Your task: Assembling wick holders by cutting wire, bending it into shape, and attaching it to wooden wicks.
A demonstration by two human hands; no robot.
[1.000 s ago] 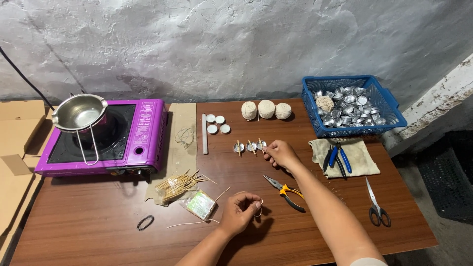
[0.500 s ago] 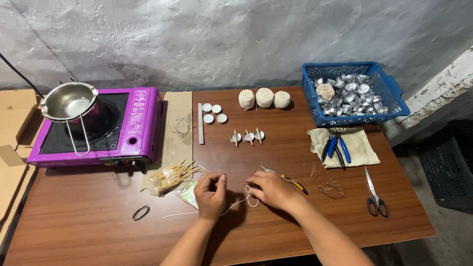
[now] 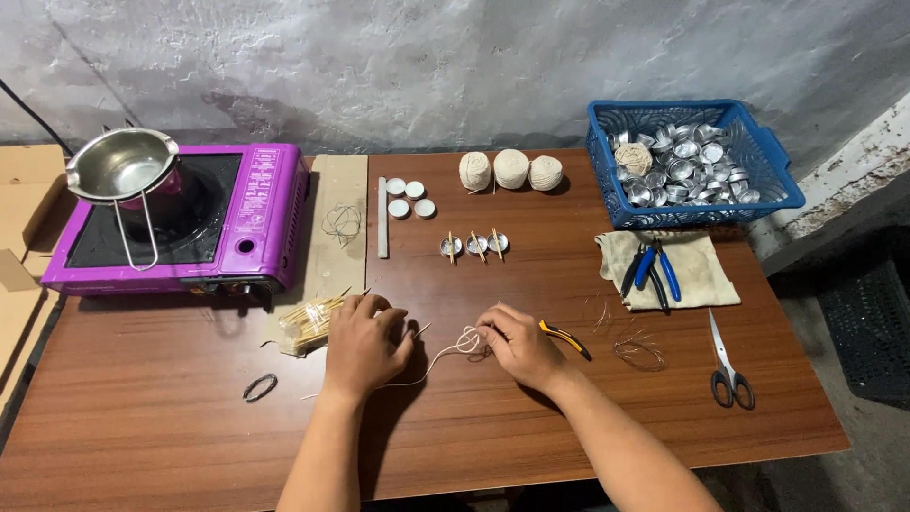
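String is now pulled out between both hands, near the front-middle of the table; a second ago only the left hand worked it while the right reached toward 12 o'clock at the small cups. Left hand lies curled over one end, exact pinch hidden. Right hand pinches the looped end, fingers closed tight. Yellow-handled pliers lie at 3 o'clock of the right hand, touching or just beside it. Stick bundle sits at 9 o'clock of the left hand. Both hands now working the string.
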